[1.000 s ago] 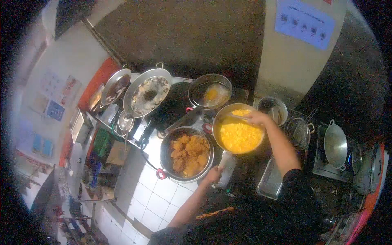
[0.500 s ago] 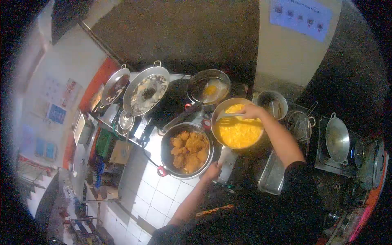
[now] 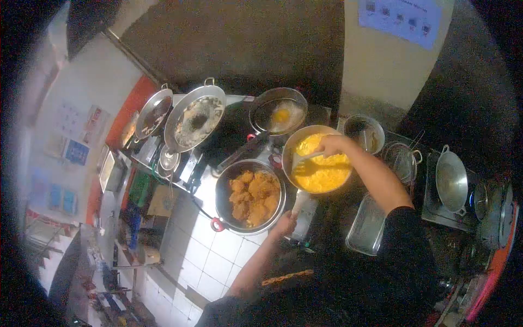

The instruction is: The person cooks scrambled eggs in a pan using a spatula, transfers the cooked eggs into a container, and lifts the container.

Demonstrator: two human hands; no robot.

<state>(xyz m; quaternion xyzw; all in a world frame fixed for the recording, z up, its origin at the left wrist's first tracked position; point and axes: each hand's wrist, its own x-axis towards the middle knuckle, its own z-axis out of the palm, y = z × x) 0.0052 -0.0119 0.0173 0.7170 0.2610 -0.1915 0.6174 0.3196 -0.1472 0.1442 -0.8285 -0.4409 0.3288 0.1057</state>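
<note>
My left hand [image 3: 284, 224] is closed round the pale handle [image 3: 299, 200] of a frying pan [image 3: 286, 162]. Yellow scrambled egg [image 3: 326, 177] covers most of the pan's base. Over the pan, my right hand [image 3: 333, 145] grips a pale spatula [image 3: 306, 157], its head down at the egg on the left side. Just left of this pan stands a wide pot [image 3: 219, 203] of browned fried pieces [image 3: 253, 197]. Behind it, a dark-handled pan [image 3: 256, 117] holds a frying egg [image 3: 281, 115].
Two large two-handled pans [image 3: 173, 128] stand at the back left. Right of my pan are a round pot [image 3: 348, 126], wire strainers [image 3: 400, 163], a metal tray [image 3: 364, 231] and a wok [image 3: 451, 182]. White tiles [image 3: 210, 256] lie front left.
The spatula head has shifted slightly down and right in the pan, with my right hand turning a little. The egg has been spread differently at the upper left. My left hand keeps its grip.
</note>
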